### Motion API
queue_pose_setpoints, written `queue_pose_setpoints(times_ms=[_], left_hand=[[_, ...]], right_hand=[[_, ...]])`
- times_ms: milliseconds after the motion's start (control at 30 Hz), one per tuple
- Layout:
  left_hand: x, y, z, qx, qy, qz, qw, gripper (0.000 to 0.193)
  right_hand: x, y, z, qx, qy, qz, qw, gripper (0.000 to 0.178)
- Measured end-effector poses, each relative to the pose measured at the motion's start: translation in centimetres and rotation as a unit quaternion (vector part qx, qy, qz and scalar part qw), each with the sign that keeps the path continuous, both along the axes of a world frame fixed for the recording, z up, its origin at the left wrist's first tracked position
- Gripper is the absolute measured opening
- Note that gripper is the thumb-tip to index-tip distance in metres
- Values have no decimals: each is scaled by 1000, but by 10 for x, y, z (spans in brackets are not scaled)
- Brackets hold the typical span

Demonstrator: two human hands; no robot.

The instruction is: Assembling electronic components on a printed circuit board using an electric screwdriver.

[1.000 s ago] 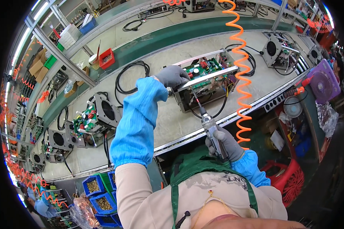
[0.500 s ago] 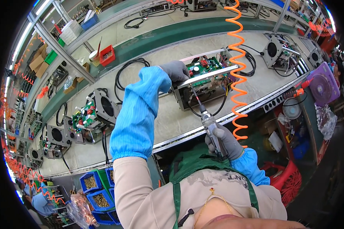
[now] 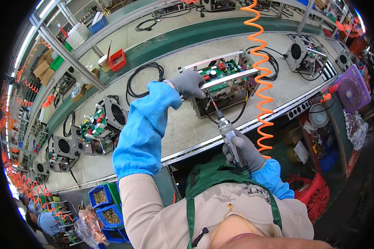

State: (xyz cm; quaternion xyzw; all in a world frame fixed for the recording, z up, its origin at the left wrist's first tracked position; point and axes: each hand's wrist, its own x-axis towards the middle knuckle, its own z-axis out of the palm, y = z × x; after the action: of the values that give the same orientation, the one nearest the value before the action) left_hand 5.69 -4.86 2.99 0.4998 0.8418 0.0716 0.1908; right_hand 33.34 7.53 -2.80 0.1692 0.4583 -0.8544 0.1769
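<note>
A half-built electrical unit (image 3: 224, 99) stands on the bench, with a green circuit board (image 3: 225, 69) between its metal rails. My left hand (image 3: 188, 84), in a grey glove, is closed around the left end of the near rail (image 3: 232, 79). My right hand (image 3: 245, 150), also gloved, grips a silver power screwdriver (image 3: 227, 128). Its long bit points up to the unit's near side, just under the rail and close to my left fingers. Whether the tip touches a screw is too small to tell.
An orange coiled hose (image 3: 264, 99) hangs just right of the unit. Black cables (image 3: 143, 79) lie coiled behind my left arm. Similar units (image 3: 97, 128) stand along the bench to the left. Blue bins (image 3: 111, 216) of small parts sit at the lower left; a purple fan (image 3: 350, 93) is at right.
My left hand has shifted slightly left and down, its fingers now reaching lower over the rail's end. The screwdriver has stayed almost in place, and the orange hose has swayed.
</note>
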Motion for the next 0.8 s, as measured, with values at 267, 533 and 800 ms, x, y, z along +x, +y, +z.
queue_pose_setpoints(times_ms=[267,533,800], left_hand=[[-6,-2,-18,75,-31,37,996,34],[-12,0,-24,89,-49,47,994,34],[-9,2,-20,76,-27,41,996,38]], right_hand=[[2,-6,-4,-19,90,-43,995,91],[1,-8,2,0,69,-59,996,90],[1,-8,3,42,70,-43,996,90]])
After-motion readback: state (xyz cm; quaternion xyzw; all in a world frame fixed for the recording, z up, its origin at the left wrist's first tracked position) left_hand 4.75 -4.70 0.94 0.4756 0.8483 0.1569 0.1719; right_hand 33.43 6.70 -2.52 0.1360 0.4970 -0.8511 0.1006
